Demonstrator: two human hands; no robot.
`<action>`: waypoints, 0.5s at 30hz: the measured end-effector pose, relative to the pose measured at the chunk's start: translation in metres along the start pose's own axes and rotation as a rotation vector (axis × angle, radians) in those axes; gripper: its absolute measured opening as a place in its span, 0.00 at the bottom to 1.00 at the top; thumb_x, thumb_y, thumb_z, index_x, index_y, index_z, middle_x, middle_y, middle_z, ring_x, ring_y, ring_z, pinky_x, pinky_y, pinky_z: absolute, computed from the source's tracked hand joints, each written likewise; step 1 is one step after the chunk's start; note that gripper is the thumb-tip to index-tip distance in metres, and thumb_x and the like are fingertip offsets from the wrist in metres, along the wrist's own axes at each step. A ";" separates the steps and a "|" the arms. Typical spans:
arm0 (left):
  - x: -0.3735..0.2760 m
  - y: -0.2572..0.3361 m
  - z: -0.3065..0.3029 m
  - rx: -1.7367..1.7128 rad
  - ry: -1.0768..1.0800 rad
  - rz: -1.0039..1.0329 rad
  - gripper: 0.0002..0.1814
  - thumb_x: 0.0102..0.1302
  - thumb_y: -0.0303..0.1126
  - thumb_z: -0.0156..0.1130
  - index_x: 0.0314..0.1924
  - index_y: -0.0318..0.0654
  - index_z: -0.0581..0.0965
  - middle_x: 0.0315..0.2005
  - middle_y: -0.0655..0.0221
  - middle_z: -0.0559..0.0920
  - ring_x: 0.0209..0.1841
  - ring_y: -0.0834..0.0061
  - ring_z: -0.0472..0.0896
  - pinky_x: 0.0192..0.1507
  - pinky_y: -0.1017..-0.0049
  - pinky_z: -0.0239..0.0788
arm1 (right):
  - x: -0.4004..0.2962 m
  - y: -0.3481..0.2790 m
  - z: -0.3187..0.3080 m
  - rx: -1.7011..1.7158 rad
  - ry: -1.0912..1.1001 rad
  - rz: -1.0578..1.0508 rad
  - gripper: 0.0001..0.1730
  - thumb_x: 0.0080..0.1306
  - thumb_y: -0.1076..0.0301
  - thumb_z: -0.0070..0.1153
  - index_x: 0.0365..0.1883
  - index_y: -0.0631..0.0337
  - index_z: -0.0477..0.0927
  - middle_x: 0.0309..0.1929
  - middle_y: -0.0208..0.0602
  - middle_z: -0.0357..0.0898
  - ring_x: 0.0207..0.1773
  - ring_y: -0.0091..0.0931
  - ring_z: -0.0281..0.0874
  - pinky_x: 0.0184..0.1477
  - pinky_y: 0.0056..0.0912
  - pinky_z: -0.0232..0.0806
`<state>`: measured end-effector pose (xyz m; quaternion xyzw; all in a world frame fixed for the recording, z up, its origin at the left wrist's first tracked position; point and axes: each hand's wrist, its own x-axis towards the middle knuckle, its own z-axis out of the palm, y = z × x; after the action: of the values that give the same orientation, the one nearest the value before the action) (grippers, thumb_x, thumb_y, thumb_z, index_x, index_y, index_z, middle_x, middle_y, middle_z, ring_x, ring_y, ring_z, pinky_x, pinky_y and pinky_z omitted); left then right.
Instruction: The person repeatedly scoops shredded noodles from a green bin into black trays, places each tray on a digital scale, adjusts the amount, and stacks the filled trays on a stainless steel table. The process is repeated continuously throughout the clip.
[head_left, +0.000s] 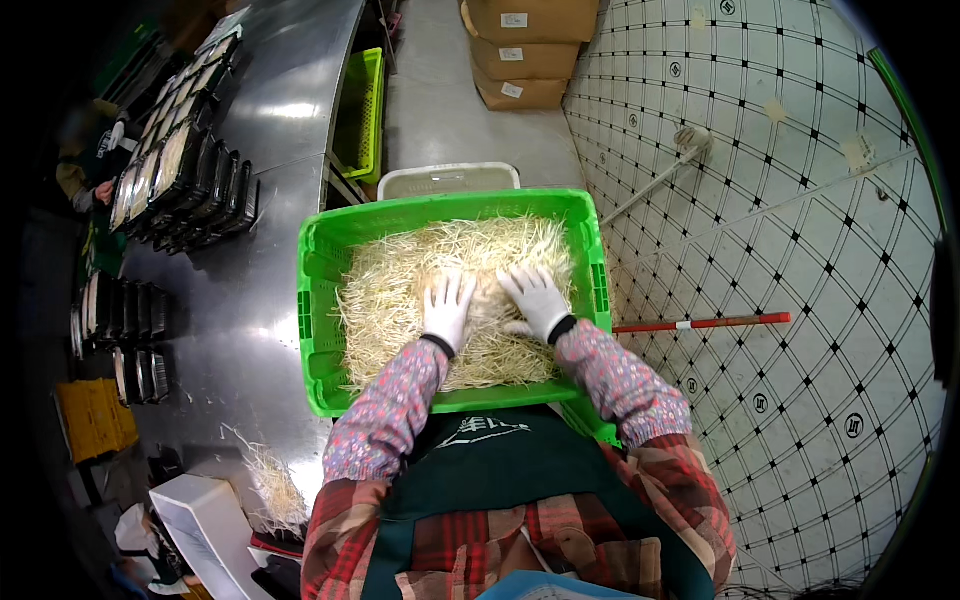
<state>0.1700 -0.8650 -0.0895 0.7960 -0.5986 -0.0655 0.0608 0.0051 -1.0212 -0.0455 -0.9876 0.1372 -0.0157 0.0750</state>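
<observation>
A green plastic crate (450, 201) stands before me, holding a broad layer of pale bean sprouts (390, 300). My left hand (448, 309), in a white glove, lies palm down on the sprouts near the crate's middle, fingers pointing away from me. To its right, my right hand (537, 301), gloved in white too, rests on the sprouts with its fingers spread. Neither hand appears to grip anything; the palms are hidden. Some sprouts between the hands look blurred.
Left is a steel table (277, 172) with stacked black trays (176, 169) and a loose sprout pile (274, 484). A white box (202, 525) sits lower left. Cardboard boxes (525, 52), a lime crate (367, 112) and a white crate (450, 176) lie beyond. A co-worker's hand (103, 192) is far left.
</observation>
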 end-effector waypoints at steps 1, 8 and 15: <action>-0.024 0.011 -0.009 -0.056 -0.077 0.017 0.49 0.54 0.52 0.69 0.72 0.54 0.55 0.69 0.57 0.59 0.70 0.53 0.57 0.68 0.49 0.49 | -0.025 -0.012 -0.008 0.013 -0.015 0.004 0.49 0.56 0.40 0.61 0.70 0.54 0.59 0.64 0.47 0.64 0.69 0.44 0.58 0.69 0.52 0.49; -0.097 -0.004 -0.021 -0.585 -0.667 0.320 0.35 0.68 0.61 0.49 0.69 0.49 0.66 0.72 0.54 0.54 0.74 0.49 0.47 0.72 0.54 0.45 | -0.122 -0.001 0.005 0.518 -0.579 -0.075 0.32 0.67 0.44 0.50 0.63 0.52 0.71 0.66 0.48 0.65 0.67 0.45 0.63 0.64 0.46 0.60; -0.071 -0.022 -0.042 -0.920 -0.451 -0.081 0.13 0.70 0.38 0.56 0.45 0.38 0.82 0.42 0.60 0.84 0.47 0.68 0.82 0.54 0.69 0.71 | -0.036 0.036 -0.038 0.684 -0.423 0.192 0.17 0.67 0.56 0.48 0.45 0.52 0.83 0.46 0.42 0.83 0.51 0.38 0.79 0.55 0.39 0.69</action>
<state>0.1790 -0.7901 -0.0499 0.6756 -0.4748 -0.4946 0.2713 -0.0408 -1.0512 -0.0140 -0.8699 0.1970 0.1497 0.4267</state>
